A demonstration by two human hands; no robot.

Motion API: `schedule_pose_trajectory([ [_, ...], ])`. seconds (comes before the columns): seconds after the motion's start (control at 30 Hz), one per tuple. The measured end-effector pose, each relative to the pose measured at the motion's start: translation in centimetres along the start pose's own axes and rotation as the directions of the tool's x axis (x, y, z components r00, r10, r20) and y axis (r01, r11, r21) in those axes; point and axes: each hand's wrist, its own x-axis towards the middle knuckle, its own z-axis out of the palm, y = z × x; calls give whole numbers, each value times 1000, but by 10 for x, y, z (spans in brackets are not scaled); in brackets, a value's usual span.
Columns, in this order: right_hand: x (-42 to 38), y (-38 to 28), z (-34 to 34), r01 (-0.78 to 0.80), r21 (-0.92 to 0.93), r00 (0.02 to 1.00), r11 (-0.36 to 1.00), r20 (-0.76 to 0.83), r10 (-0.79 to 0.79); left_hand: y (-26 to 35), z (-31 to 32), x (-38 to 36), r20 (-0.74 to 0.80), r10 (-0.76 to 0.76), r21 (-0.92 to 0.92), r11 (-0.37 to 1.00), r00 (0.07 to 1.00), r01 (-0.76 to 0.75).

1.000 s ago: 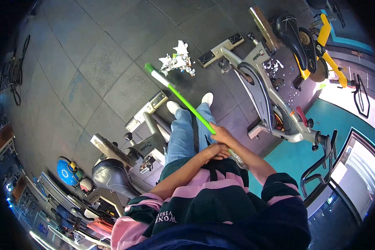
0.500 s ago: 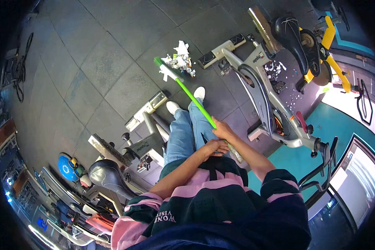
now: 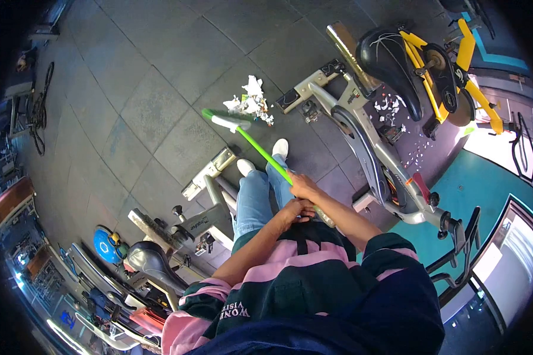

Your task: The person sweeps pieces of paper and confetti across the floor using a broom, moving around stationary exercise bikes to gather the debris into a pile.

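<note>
A broom with a bright green handle [image 3: 265, 155] slants from my waist to the floor. My right hand [image 3: 304, 186] is wrapped round the handle, farther down towards the head. Closer to my body, my left hand [image 3: 299, 209] closes round its upper end, which is partly hidden by my hands and forearm. The broom head [image 3: 224, 122], white with green bristles, is on the dark floor beyond my shoes. Just past it and to the right lies a heap of torn white paper scraps [image 3: 253, 102], with a few coloured bits among them.
An exercise bike [image 3: 361, 127] stands to my right, with more paper scraps [image 3: 389, 107] beside it. Behind that is a yellow bike [image 3: 466, 50]. Another bike [image 3: 204, 216] stands close on my left, near a blue ball [image 3: 105, 244]. Dark floor tiles [image 3: 154, 97] stretch ahead.
The broom head has moved left and a little towards me, away from the paper heap it overlapped before. Both hands have shifted slightly left with the handle.
</note>
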Motion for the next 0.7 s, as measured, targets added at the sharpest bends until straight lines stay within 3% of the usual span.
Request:
schedule_pose_trajectory([
  [0.1,-18,2,-35,55,94,998,994,6,-56,9,13,-3,33,63,3,998,997,-64],
  [0.2,-24,23,-37,159,123,986,980,-64,-152,21,28,-7,81,32,57,998,996,-36],
  [0.33,-42,18,-53,102,71,993,992,-67,-98,26,36,-6,93,12,142,990,996,-25],
  [0.5,-61,35,-55,196,331,973,923,-180,-142,49,46,-12,116,-84,404,914,990,30],
  [0.53,-64,36,-59,192,345,972,919,-198,-128,55,49,-11,116,-97,427,904,988,39],
  [0.6,-67,38,-69,6,435,999,900,-32,8,70,55,-9,134,-180,620,782,975,59],
  [0.63,-69,40,-71,1,456,998,890,-53,26,76,56,-7,133,-198,645,761,971,67],
  [0.7,-73,43,-71,235,310,949,921,-278,-148,88,57,-2,157,-213,746,665,964,26],
])
